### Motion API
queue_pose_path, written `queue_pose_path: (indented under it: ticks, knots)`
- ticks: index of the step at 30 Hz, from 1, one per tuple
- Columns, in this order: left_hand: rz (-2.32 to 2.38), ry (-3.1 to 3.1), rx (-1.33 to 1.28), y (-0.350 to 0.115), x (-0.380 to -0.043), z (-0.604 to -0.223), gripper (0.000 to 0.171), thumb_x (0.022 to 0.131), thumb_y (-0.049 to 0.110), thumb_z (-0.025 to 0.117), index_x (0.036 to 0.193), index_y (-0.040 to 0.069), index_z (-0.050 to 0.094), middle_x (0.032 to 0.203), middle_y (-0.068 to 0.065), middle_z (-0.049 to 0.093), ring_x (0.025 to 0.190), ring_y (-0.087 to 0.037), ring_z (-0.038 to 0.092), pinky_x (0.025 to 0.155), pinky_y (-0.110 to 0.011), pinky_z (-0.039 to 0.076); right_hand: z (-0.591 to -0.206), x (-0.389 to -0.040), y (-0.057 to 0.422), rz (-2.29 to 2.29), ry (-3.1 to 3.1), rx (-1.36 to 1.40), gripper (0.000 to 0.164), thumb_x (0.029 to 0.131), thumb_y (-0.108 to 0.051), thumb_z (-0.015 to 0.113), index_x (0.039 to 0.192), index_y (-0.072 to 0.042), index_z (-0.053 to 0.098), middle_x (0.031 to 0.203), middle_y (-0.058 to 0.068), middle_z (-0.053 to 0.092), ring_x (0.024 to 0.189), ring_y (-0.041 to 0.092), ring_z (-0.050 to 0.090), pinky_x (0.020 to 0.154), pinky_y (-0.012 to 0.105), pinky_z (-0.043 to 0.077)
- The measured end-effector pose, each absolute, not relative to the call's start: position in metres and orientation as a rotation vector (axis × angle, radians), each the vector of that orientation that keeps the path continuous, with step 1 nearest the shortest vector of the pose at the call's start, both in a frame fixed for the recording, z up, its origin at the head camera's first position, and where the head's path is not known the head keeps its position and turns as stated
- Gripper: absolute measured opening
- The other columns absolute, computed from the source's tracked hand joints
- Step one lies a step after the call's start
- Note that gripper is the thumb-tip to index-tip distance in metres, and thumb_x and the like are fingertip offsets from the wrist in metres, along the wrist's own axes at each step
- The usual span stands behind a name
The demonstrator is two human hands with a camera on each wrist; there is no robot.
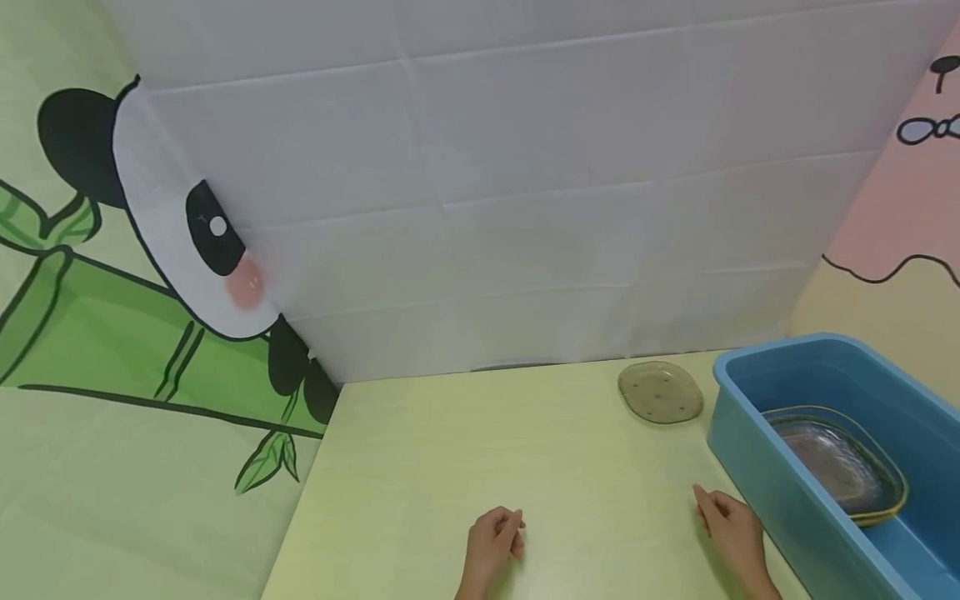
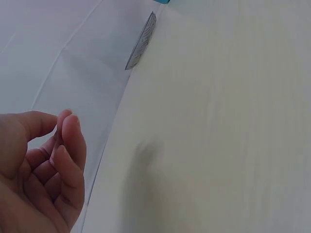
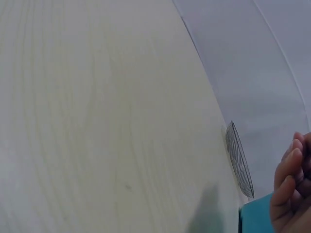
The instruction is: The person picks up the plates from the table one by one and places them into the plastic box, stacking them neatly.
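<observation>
My left hand (image 1: pixel 494 540) hovers over the front middle of the table, fingers loosely curled and nothing in them. In the left wrist view its thumb comes close to the fingertips (image 2: pixel 73 131). Over on the right, my right hand (image 1: pixel 731 533) is also loosely curled and empty, beside the wall of a blue plastic bin (image 1: pixel 780 492). A shallow see-through plate (image 1: pixel 660 392) with a rounded, uneven rim lies at the back right of the table, beyond both hands. From the right wrist the same plate (image 3: pixel 239 160) appears edge-on, showing a ribbed side.
Inside the bin sit clear glass dishes (image 1: pixel 832 467) with a yellowish rim, one within another. The pale yellow table (image 1: pixel 450 450) ends at a white cloth backdrop (image 1: pixel 525 208). A panda-and-bamboo print (image 1: pixel 217 250) hangs at left, a pink printed sheet (image 1: pixel 900 200) at right.
</observation>
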State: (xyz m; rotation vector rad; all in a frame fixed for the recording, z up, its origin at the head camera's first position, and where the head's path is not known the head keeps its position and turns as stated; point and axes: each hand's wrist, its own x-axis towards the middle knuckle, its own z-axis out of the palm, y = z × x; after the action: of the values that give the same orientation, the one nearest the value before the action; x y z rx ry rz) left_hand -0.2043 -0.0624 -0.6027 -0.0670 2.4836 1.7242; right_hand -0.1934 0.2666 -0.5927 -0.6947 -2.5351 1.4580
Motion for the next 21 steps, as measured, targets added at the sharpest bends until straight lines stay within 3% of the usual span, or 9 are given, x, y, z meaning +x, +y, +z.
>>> queue_pose_path:
  ticks: [6, 13, 21]
  knots:
    - [1.752, 2.442, -0.019, -0.038, -0.226, -0.598, 0.029, 0.091, 0.026, 0.055, 0.08, 0.002, 0.065, 0.057, 0.002, 0.059, 0.046, -0.006, 0.054, 0.045, -0.018, 0.043, -0.586, -0.19, 0.268, 1.521, -2.444, -0.772, 0.047, 0.091, -0.042, 0.052, 0.072, 0.001, 0.06, 0.052, -0.006, 0.051, 0.047, 0.007, 0.046, 0.049, 0.024, 0.038]
    - [1.803, 2.287, -0.039, 0.014, -0.267, -0.595, 0.033, 0.091, 0.028, 0.053, 0.083, 0.0, 0.069, 0.055, 0.005, 0.058, 0.043, -0.002, 0.053, 0.044, -0.017, 0.039, -0.581, -0.19, 0.269, 1.603, -2.356, -0.683, 0.048, 0.091, -0.039, 0.054, 0.07, 0.004, 0.06, 0.049, -0.007, 0.05, 0.046, 0.008, 0.047, 0.047, 0.026, 0.041]
    - [1.766, 2.145, -0.135, 0.075, -0.305, -0.582, 0.032, 0.091, 0.028, 0.052, 0.087, 0.003, 0.072, 0.054, 0.008, 0.055, 0.041, 0.001, 0.051, 0.042, -0.012, 0.037, -0.582, -0.185, 0.263, 1.652, -2.369, -0.685, 0.048, 0.091, -0.04, 0.055, 0.071, 0.004, 0.061, 0.05, -0.007, 0.051, 0.046, 0.009, 0.049, 0.049, 0.024, 0.043]
